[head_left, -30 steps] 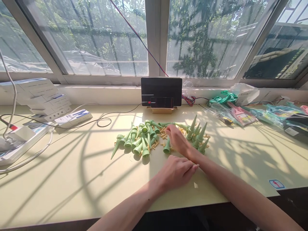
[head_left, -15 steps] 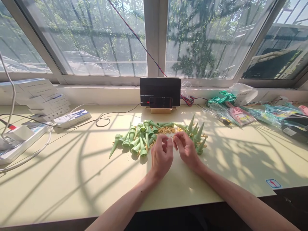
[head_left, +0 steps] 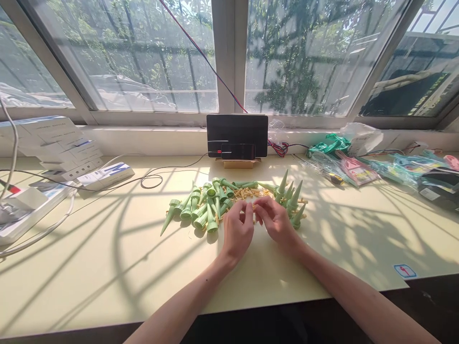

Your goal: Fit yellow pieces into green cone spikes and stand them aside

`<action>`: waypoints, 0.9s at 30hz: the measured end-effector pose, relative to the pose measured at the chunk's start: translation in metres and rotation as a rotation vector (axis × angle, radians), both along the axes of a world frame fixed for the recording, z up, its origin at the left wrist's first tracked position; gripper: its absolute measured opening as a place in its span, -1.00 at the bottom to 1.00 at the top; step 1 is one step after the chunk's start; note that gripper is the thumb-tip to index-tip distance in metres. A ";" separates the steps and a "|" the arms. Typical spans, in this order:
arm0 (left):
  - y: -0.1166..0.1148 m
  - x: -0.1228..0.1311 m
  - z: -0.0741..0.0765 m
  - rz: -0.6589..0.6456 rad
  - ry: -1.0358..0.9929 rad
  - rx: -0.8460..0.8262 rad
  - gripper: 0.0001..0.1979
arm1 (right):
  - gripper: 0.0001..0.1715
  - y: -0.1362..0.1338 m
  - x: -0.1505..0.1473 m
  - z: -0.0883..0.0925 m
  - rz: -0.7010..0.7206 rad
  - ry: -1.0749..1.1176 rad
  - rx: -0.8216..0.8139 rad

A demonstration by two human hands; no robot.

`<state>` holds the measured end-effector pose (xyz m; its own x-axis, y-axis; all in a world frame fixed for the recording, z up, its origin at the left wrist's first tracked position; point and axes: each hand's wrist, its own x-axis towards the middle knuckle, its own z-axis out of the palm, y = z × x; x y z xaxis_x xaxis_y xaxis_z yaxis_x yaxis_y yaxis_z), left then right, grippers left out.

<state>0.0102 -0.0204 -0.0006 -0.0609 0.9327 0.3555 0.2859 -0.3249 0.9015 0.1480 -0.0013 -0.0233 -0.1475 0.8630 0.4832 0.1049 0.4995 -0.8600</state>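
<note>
Both left hand (head_left: 237,231) and right hand (head_left: 275,222) now drawn up fingertip to fingertip above the surface (head_left: 150,277), just in front of the loose yellow pegs (head_left: 245,193). A second ago, seen nearly crossed: right reaching among the pegs, left lying nearer the edge. Changed, by the look of it, from picking out to working one small piece between the two. On the right, thumb and fingers closed on what looks like a yellow peg (head_left: 254,207); on the left, fingers curled in, too hidden to tell whether gripping anything. Gone from sight: a green cone, perhaps held, perhaps only covered. To the left, undisturbed, a heap of green cones (head_left: 212,225); to the right, several standing cones (head_left: 294,200), tips up.
</note>
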 end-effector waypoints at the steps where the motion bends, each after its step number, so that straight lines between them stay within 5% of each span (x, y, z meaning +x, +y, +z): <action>1: 0.000 0.000 -0.001 0.007 -0.002 0.004 -0.67 | -0.71 0.000 0.001 0.001 0.000 -0.016 0.007; 27: 0.001 0.000 -0.001 0.059 -0.073 0.006 -0.69 | -0.77 0.005 0.006 0.002 0.019 -0.139 0.054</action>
<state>0.0106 -0.0195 -0.0019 -0.1412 0.9246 0.3539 0.2383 -0.3152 0.9186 0.1543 0.0035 -0.0210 -0.2327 0.8325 0.5027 0.2112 0.5479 -0.8095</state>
